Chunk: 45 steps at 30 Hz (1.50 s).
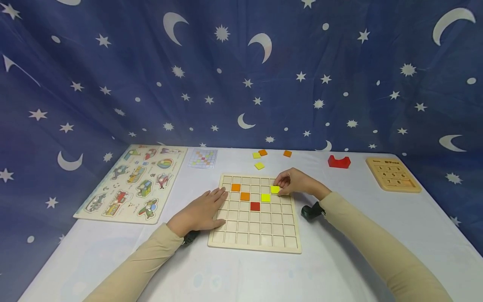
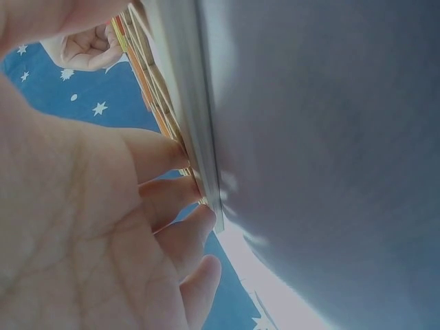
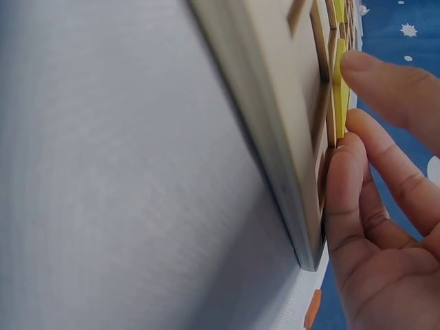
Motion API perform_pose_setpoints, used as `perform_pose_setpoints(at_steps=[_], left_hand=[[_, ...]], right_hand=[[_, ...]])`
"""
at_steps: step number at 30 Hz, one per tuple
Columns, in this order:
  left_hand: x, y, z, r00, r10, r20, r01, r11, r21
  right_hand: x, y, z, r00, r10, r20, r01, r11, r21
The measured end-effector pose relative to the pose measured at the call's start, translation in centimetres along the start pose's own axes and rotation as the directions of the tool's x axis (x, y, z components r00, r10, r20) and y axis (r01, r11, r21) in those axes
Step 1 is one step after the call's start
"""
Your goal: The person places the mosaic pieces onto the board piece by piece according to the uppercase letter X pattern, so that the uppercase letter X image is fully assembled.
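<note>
A pale wooden grid board [image 1: 260, 240] lies on the table. Two orange tiles [image 1: 245, 196], a red tile [image 1: 255, 206] and a yellow tile [image 1: 266, 197] sit in its squares along diagonals. At its upper right, my right hand [image 1: 296, 183] pinches a second yellow tile [image 1: 275, 189] with thumb and forefinger, over a square. The right wrist view shows the fingertips [image 3: 359, 63] at this tile's edge, low against the board. My left hand [image 1: 201, 211] lies with straight, spread fingers on the board's left edge, and the left wrist view shows its fingertips [image 2: 177, 152] along the rim.
Behind the board lie loose yellow tiles [image 1: 259, 166] and orange tiles [image 1: 287, 154]. A pattern card [image 1: 203, 159] and a picture puzzle board [image 1: 130, 184] are on the left. A red notched block [image 1: 339, 162] and a wooden number board [image 1: 393, 174] stand right. A starry curtain [image 1: 226, 84] hangs behind.
</note>
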<state>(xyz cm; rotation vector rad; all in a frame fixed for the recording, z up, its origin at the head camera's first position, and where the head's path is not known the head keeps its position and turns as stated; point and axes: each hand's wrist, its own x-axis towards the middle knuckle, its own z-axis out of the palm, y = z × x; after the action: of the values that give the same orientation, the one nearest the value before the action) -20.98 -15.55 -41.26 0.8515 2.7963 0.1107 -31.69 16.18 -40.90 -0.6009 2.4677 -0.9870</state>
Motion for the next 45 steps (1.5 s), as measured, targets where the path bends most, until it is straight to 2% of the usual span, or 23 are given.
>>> perform_pose_setpoints(at_steps=[7,12,15,24,34,40,45], left_hand=[[-0.2,0.2,-0.2,1.0,0.0,-0.002,0.0,1.0,-0.003],[-0.2,0.1,-0.2,1.0,0.002,-0.007,-0.002,1.0,0.001],[-0.2,0.1,-0.2,1.0,0.002,-0.007,-0.002,1.0,-0.001],[-0.1,-0.1,0.1,1.0,-0.004,-0.003,0.004,1.0,0.015],[0.0,-0.1,0.2,1.0,-0.014,0.003,0.014,1.0,0.014],[-0.2,0.1,-0.1,1.0,0.009,-0.008,-0.01,0.999,-0.031],[-0.4,0.1,-0.3,1.0,0.018,-0.017,-0.019,0.999,-0.03]], right_hand=[[-0.3,0.0,-0.4,1.0,-0.01,0.023,0.009,0.999,0.032],[-0.3,0.2,-1.0,0.997,-0.057,0.054,0.051,0.993,0.105],[0.1,0.2,-1.7,0.996,-0.06,0.063,0.05,0.989,0.138],[1.7,-0.8,-3.5,0.994,-0.058,0.087,0.047,0.991,0.123],[4.7,-1.6,-4.8,0.987,-0.089,0.132,0.074,0.991,0.112],[6.5,-1.6,-5.0,0.983,-0.122,0.136,0.1,0.983,0.156],[7.9,-1.7,-4.9,0.98,-0.142,0.142,0.112,0.974,0.198]])
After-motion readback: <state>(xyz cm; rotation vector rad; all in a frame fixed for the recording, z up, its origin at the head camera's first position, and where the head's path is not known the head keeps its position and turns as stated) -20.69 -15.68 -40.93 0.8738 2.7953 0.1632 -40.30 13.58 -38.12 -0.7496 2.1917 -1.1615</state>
